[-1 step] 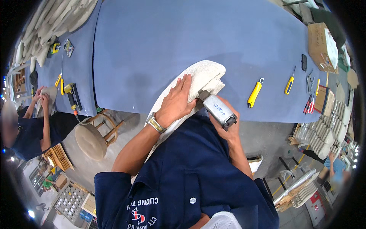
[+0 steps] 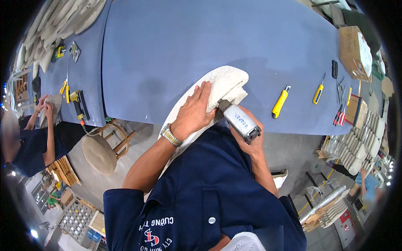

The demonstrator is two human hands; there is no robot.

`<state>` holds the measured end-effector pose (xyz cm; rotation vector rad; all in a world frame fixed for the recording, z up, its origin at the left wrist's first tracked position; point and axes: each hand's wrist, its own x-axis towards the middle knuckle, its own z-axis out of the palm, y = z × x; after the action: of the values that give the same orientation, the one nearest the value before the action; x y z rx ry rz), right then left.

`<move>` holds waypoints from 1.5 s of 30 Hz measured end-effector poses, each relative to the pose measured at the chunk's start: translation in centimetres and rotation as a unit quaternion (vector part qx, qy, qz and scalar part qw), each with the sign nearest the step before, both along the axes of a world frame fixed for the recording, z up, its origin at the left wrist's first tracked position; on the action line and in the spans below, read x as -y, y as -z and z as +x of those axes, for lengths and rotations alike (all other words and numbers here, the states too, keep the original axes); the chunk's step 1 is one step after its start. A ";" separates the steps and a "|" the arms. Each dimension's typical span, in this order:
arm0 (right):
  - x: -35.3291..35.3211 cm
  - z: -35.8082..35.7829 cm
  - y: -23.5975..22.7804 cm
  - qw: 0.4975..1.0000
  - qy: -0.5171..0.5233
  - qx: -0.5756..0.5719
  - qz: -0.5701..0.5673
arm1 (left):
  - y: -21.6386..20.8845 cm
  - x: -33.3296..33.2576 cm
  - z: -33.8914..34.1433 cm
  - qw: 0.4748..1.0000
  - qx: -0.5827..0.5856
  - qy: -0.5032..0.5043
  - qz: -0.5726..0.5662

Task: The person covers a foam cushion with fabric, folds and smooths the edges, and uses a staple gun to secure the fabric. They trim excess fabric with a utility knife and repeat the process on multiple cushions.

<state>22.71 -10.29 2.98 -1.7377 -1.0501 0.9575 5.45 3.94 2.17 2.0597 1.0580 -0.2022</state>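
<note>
A curved, padded panel in off-white fabric lies at the near edge of the blue table, its lower part running down against my front. My left hand rests on the fabric with its fingers stretched out flat; a watch is on that wrist. With my right hand I grip a grey staple gun. Its nose meets the panel at a folded flap of fabric, close to my left thumb. My right fingers are partly hidden behind the tool's body.
On the blue table lie a yellow utility knife, a yellow screwdriver and red-handled pliers. A cardboard box stands at the far right. Left are a yellow staple gun, a round stool, stacked padded pieces and a co-worker.
</note>
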 end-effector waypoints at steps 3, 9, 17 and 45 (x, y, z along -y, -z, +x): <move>-0.8 0.0 -0.9 1.000 -0.015 0.002 -0.009 | -0.1 0.2 -0.1 1.000 -0.001 0.000 0.013; -2.0 -0.2 -0.9 0.999 -0.027 0.011 -0.025 | 0.1 -0.7 0.3 1.000 0.013 -0.025 0.004; -1.0 -0.1 -0.2 0.999 -0.043 -0.015 -0.024 | 0.6 -0.4 0.2 1.000 0.017 -0.025 0.003; -1.5 -1.6 -0.9 1.000 -0.015 -0.017 -0.001 | -0.1 -3.3 -0.1 0.988 0.129 0.057 -0.064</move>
<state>21.14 -8.77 3.84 -1.7071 -1.0555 1.0038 5.30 7.23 2.28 1.9699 0.7525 -0.0566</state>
